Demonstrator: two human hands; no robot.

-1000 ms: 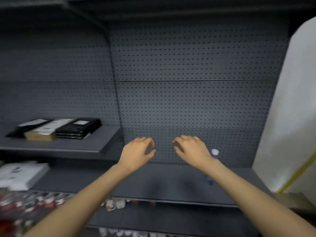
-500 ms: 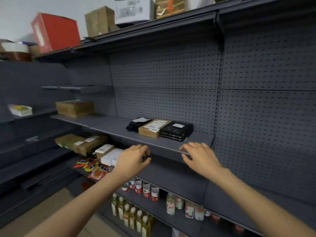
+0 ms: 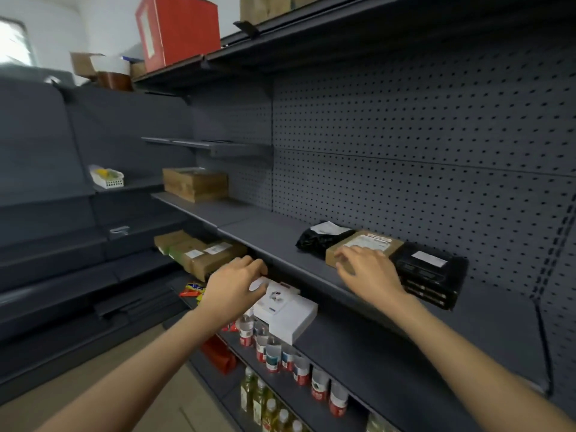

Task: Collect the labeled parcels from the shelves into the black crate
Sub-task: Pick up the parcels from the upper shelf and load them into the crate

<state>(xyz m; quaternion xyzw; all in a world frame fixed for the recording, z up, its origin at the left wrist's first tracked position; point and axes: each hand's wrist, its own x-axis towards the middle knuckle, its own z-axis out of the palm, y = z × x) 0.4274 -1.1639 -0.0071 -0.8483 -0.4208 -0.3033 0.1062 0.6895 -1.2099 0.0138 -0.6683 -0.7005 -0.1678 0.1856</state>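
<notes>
Three labeled parcels lie side by side on a grey shelf [image 3: 280, 254]: a black bag [image 3: 318, 240], a flat brown box [image 3: 371, 243] and a black box [image 3: 431, 272]. My right hand [image 3: 366, 274] hovers over the brown box's near end, fingers spread and empty. My left hand [image 3: 233, 283] is lower, fingers curled above a white labeled box [image 3: 286, 310] on the shelf below, holding nothing. Brown labeled boxes [image 3: 202, 254] sit further left on that lower shelf. No black crate is in view.
A cardboard box [image 3: 194, 183] stands further along the parcel shelf. Bottles [image 3: 274, 353] line the lower shelves. A red box [image 3: 177, 29] and cartons sit on top of the unit. A white basket [image 3: 107, 177] is at the left. Pegboard backs the shelves.
The view has swung left along the shelving and closer. My right hand has risen over the brown box; my left hand has come over the white box.
</notes>
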